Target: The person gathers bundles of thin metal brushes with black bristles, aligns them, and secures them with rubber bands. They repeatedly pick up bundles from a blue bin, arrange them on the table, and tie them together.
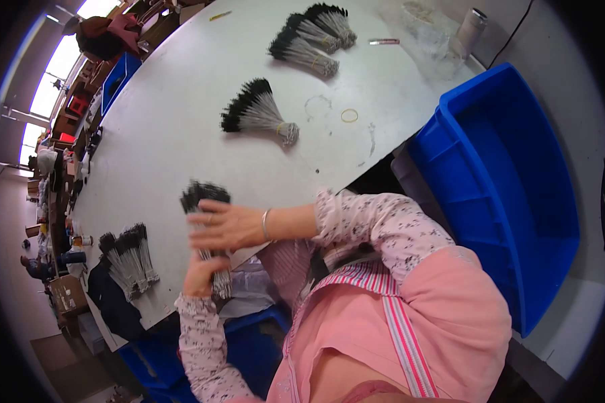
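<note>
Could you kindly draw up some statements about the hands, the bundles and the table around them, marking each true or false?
1. The left hand and right hand both touch the same black-tipped bundle. True.
2. The bracelet is on the left wrist. False: it is on the right.
3. A yellowish band lies loose on the table. True.
4. The table is black. False: it is white.
5. A large blue bin stands to the person's right. True.

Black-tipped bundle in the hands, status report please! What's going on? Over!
Left hand: gripping the bundle. Right hand: laid across it, blocking view of its middle. Nearby: another bundle on the white table. Over.
</note>
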Motion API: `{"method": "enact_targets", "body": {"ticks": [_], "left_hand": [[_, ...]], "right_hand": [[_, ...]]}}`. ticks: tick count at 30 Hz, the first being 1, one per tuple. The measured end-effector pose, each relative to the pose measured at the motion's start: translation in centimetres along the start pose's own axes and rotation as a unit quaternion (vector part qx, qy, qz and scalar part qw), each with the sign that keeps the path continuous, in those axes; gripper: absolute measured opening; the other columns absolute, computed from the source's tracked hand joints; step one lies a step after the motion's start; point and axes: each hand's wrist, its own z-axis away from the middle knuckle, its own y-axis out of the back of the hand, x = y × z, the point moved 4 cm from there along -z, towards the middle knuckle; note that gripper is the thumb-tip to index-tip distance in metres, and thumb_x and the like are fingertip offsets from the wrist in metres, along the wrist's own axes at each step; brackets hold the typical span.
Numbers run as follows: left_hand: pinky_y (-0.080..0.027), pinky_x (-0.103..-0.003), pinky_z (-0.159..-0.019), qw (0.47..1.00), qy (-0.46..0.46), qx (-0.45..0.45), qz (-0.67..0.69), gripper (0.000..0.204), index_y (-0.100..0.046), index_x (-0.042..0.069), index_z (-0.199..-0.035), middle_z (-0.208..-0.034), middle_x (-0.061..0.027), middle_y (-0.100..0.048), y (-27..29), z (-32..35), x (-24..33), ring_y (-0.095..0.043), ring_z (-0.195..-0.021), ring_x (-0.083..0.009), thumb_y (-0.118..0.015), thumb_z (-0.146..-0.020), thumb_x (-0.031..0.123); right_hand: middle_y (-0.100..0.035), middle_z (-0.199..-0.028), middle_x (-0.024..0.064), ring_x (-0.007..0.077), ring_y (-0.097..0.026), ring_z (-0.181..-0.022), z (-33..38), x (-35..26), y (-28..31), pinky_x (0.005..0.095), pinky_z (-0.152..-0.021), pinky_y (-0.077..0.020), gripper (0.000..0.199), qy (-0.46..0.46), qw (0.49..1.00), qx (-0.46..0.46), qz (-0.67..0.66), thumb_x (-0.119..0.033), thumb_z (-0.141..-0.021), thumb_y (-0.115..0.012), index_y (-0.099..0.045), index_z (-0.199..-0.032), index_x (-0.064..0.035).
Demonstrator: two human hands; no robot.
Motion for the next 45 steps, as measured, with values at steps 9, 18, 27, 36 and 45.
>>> {"method": "enact_targets", "body": {"ticks": [9, 18, 27, 36, 45], "left_hand": [[-0.052, -0.031, -0.063, 0.990, -0.070, -0.096, 0.072, 0.046, -0.049, -0.006, -0.113, -0.085, -0.0154, -0.059, -1.9, 4.2, 6.4, -0.062, -0.076, -0.0191, -0.059, -0.083, 0.027], [-0.043, -0.030, -0.092, 0.885, -0.422, 0.197, -0.014, 0.046, -0.055, -0.008, -0.115, -0.107, -0.0122, -0.062, -4.9, -4.6, 6.4, -0.056, -0.103, -0.0179, -0.070, -0.074, 0.008], [-0.050, -0.030, -0.062, 0.866, -0.414, 0.280, 0.024, 0.015, -0.061, 0.000, -0.085, -0.079, -0.0066, -0.064, -3.8, -7.9, 5.6, -0.060, -0.070, -0.0142, -0.067, -0.072, 0.005], [-0.050, -0.038, -0.066, 0.805, -0.490, 0.331, -0.039, 0.036, -0.056, 0.005, -0.096, -0.081, -0.0142, -0.063, -5.5, -4.4, 3.9, -0.063, -0.075, -0.0324, -0.071, -0.064, 0.012], [-0.051, -0.041, -0.068, 0.804, -0.484, 0.337, -0.080, 0.032, -0.057, 0.004, -0.094, -0.087, -0.0129, -0.063, -4.4, -7.1, 5.1, -0.062, -0.081, -0.0317, -0.072, -0.068, 0.015]], "right_hand": [[-0.061, -0.075, 0.0126, 0.0332, -0.061, -0.070, -1.2, 1.5, 0.0, 0.0389, -0.063, -0.0488, 0.040, -0.326, 0.901, 0.113, -0.263, -0.016, -0.055, -0.071, -0.058, -0.092, -0.0074], [-0.062, -0.083, 0.0154, 0.0359, -0.061, -0.078, 0.0, 4.4, -2.6, 0.0405, -0.066, -0.0495, 0.036, -0.454, 0.849, 0.071, -0.262, -0.019, -0.068, -0.065, -0.055, -0.101, -0.0063], [-0.065, -0.095, 0.0110, 0.0183, -0.062, -0.086, 2.6, 7.8, -2.4, 0.0340, -0.077, -0.0494, 0.053, -0.474, 0.743, -0.186, -0.433, -0.025, -0.066, -0.076, -0.057, -0.111, -0.0026], [-0.046, -0.132, 0.0202, 0.0374, -0.035, -0.130, -10.3, 3.0, 5.2, 0.0505, -0.108, -0.0191, 0.055, -0.038, 0.977, -0.135, -0.158, -0.031, -0.085, -0.057, -0.046, -0.128, 0.0015], [-0.065, -0.101, 0.0188, 0.0330, -0.061, -0.102, -10.5, 6.0, 0.1, 0.0407, -0.096, -0.0423, 0.024, -0.111, 0.937, -0.255, -0.210, -0.015, -0.088, -0.052, -0.065, -0.095, 0.0039]]}}
